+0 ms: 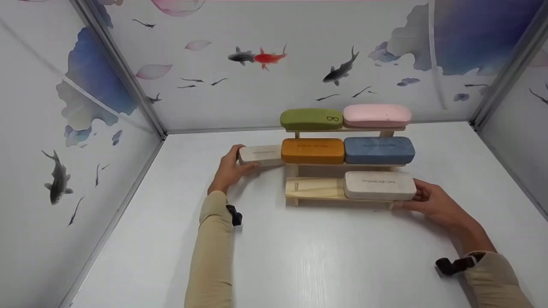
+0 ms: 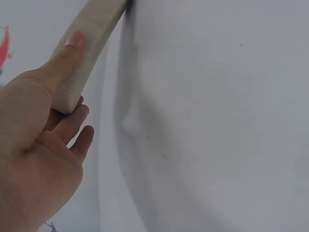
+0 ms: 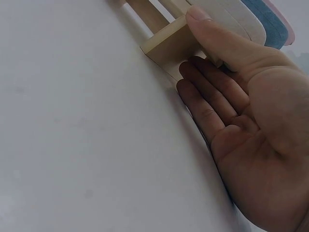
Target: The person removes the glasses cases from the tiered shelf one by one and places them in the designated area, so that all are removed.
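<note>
A pale grey-white glasses case (image 1: 264, 155) is held at its left end by my left hand (image 1: 231, 170), thumb in front and fingers behind. Its right end meets the orange glasses case (image 1: 312, 151) in the head view. In the left wrist view, the thumb (image 2: 70, 53) lies along the case's side. My right hand (image 1: 441, 205) holds the right end of a tiered wooden rack (image 1: 319, 188) at the bottom tier. Its thumb (image 3: 217, 36) rests on the front of the shelf, with the fingers at the shelf's end. Beside it, a cream glasses case (image 1: 379, 185) lies on that tier.
On the middle tier, a blue glasses case (image 1: 379, 150) lies beside the orange one. Green (image 1: 311, 119) and pink (image 1: 377, 115) cases fill the top tier. White panels (image 1: 299, 25) painted with fish enclose the white table (image 1: 299, 256) at the back and sides.
</note>
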The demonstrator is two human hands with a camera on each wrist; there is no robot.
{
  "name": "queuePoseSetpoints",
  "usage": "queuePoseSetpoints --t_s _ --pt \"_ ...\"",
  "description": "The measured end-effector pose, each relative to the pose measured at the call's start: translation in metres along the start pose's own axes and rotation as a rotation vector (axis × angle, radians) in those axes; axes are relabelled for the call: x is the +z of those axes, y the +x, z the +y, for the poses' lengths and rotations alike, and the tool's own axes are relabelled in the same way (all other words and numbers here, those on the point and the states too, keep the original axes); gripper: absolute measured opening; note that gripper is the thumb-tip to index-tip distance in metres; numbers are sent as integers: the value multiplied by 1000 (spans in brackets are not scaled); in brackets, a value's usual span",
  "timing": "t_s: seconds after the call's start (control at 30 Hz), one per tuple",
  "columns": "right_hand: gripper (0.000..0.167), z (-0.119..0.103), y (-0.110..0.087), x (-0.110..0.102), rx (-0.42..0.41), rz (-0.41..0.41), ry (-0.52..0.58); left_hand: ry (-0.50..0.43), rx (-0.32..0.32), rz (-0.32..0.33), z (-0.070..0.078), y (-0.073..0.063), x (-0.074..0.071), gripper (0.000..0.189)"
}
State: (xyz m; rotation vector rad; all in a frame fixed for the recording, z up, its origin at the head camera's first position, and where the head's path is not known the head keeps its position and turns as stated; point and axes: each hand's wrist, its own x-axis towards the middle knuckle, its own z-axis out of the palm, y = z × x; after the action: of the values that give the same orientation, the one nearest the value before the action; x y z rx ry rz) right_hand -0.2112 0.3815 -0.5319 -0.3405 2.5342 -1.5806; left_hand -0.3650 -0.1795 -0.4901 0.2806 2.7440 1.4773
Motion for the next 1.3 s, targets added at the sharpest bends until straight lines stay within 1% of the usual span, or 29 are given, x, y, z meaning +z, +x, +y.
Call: queuePoseSetpoints --t_s 0.07,0.2,0.27,0.33,0.47,0.53,0.6,0.7,0.8,0.9,1.03,1.13,1.3 --pt "81 -1 0 0 -13 -2 10 37 -6 -11 -2 1 -1 69" --pt "80 -2 0 0 -22 -5 9 162 -20 -21 -9 4 -1 68" --pt "81 -2 0 0 -17 -2 1 216 -24 -22 -11 5 0 70" --pt "81 -2 0 0 -13 -1 -8 253 -42 -23 -13 5 1 75" --pt "81 -2 1 0 -17 7 -5 252 -88 -26 -13 8 3 83" --pt "81 -1 1 1 -20 9 0 242 -117 -16 -13 9 3 81" --pt "82 -1 1 1 -20 7 0 242 -130 7 -13 11 2 75" --pt "83 0 1 0 1 4 1 253 -120 30 -11 12 2 72" --pt "84 1 0 0 14 7 -4 276 -109 21 -9 11 5 82" --pt "82 2 0 -1 1 9 -4 297 -108 10 -8 7 11 92" --pt "80 1 -1 0 -17 2 17 305 -120 54 -5 9 19 91" --pt "79 1 -2 0 -12 2 31 292 -137 90 -3 11 23 90" --pt "81 0 -2 0 2 5 15 286 -163 115 0 13 27 91"
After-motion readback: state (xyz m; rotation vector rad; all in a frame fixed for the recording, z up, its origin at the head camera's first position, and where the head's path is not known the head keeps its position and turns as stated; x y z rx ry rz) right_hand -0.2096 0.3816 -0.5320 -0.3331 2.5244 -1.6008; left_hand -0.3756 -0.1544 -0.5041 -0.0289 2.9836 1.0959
